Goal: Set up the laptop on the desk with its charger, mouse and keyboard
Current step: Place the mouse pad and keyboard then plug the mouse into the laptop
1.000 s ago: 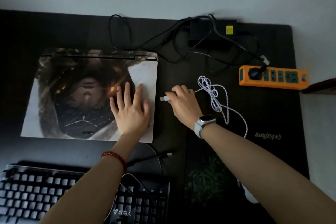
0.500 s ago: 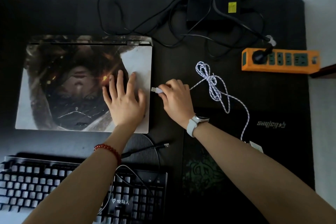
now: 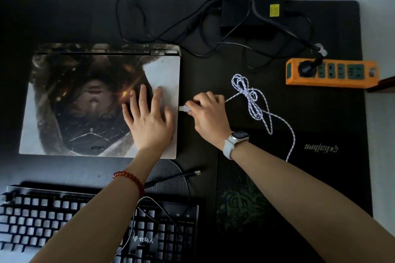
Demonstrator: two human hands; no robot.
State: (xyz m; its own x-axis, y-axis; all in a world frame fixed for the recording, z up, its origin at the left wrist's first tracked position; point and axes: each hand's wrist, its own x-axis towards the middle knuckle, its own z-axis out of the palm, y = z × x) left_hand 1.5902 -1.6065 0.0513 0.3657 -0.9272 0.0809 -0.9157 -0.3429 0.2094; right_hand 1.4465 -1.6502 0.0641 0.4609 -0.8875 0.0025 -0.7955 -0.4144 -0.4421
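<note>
The closed laptop (image 3: 70,100) with a printed picture on its lid lies on the black desk mat. My left hand (image 3: 148,119) rests flat on the lid's right part, fingers spread. My right hand (image 3: 208,113) pinches a white USB plug (image 3: 184,108) whose metal tip is right at the laptop's right edge. Its white braided cable (image 3: 252,100) runs off to the right in a tied bundle. The black keyboard (image 3: 42,218) sits at the front left, and its black USB plug (image 3: 195,173) lies loose below the laptop. The black charger brick (image 3: 245,15) lies at the back.
An orange power strip (image 3: 333,73) sits at the back right with one black plug in it. Charger cables (image 3: 162,30) loop across the mat behind the laptop. A dark mouse pad (image 3: 241,203) with a green logo lies under my right forearm.
My right hand has carried the white USB plug leftward until it meets the laptop's right edge. My left hand has stayed flat on the lid.
</note>
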